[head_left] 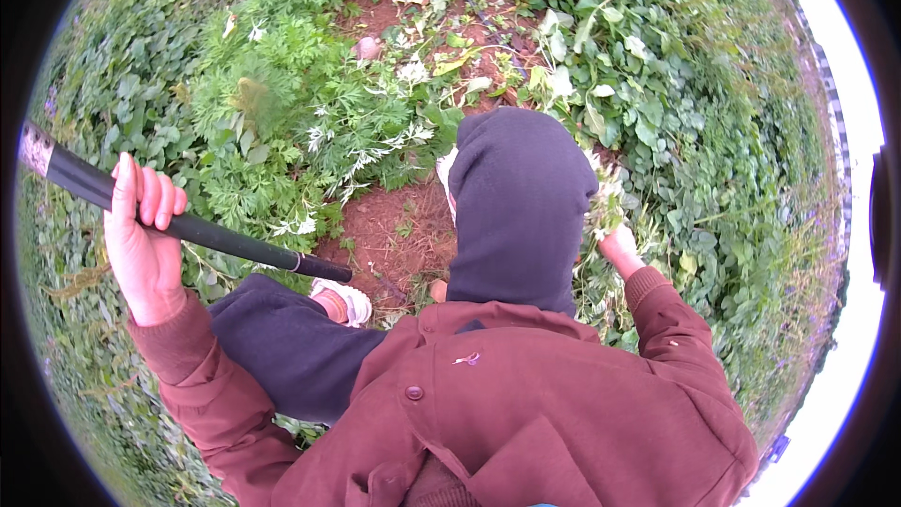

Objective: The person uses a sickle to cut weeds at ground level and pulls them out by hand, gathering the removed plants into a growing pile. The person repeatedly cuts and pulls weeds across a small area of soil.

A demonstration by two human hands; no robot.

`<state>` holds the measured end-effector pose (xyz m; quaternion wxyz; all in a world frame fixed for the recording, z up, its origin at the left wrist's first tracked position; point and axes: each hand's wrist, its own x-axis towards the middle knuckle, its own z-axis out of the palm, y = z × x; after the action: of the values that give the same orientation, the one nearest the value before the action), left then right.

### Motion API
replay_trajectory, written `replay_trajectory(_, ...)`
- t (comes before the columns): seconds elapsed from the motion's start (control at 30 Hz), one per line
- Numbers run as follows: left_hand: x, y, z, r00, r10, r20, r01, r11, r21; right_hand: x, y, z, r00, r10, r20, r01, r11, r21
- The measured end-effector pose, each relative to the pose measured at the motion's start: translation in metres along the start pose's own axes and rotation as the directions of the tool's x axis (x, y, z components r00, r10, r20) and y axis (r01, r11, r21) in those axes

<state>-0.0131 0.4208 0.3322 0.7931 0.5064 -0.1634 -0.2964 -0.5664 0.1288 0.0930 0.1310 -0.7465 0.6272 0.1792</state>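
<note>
Holding in the left hand (143, 242) one long stick (230, 238), at the left of the view, slanting down toward the middle: black, round, mostly smooth, with a thin pale ring near the lower end. At the upper end, a speckled, silvery piece, cut off by the dark rim. Left grip: closed around the stick, fingers curled over.

Reaching into pale, limp leaves (605, 202) with the right hand (621, 249), beyond the raised knee (521, 197). Fingertips mostly hidden by leaves; cannot tell whether the right grip is closed on any.

Covering the legs: dark, soft-looking trousers (291, 343). Can make out one white shoe (357, 304) plainly; beside the knee, one pale shape, mostly covered and hard to identify.

Wearing a maroon jacket (582, 394) of matte, creased cloth, with two ribbed cuffs and at least one round button (414, 393).

Around the feet, crumbly reddish soil (399, 235), scattered with dry bits. Lying farther up, one roundish pinkish lump (367, 48), too small to identify. To the left, feathery green plants (272, 103); to the right, broad-leaved plants (694, 131), too many to count.
</note>
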Motion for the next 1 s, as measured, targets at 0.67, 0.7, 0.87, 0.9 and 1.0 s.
replay_trajectory(0.67,0.046,-0.058,-0.026,0.962,-0.273,0.013,0.273,0.962,-0.026,-0.165,0.069,0.177,0.332,0.014,0.943,0.255,0.961,-0.104)
replay_trajectory(0.7,0.048,-0.060,-0.024,0.960,-0.278,0.029,0.278,0.960,-0.025,-0.172,0.066,0.167,0.327,0.007,0.945,0.266,0.959,-0.099)
replay_trajectory(0.87,0.049,-0.067,-0.009,0.958,-0.284,0.033,0.284,0.959,0.013,-0.139,0.008,0.084,0.224,0.171,0.960,0.324,0.915,-0.238)
replay_trajectory(0.9,0.049,-0.067,-0.007,0.958,-0.284,0.043,0.283,0.959,0.021,-0.114,-0.001,0.060,0.288,0.050,0.956,0.266,0.955,-0.130)
replay_trajectory(1.0,0.048,-0.071,0.000,0.962,-0.269,0.051,0.266,0.962,0.056,-0.022,-0.038,0.000,0.623,0.058,0.780,0.107,0.982,-0.158)
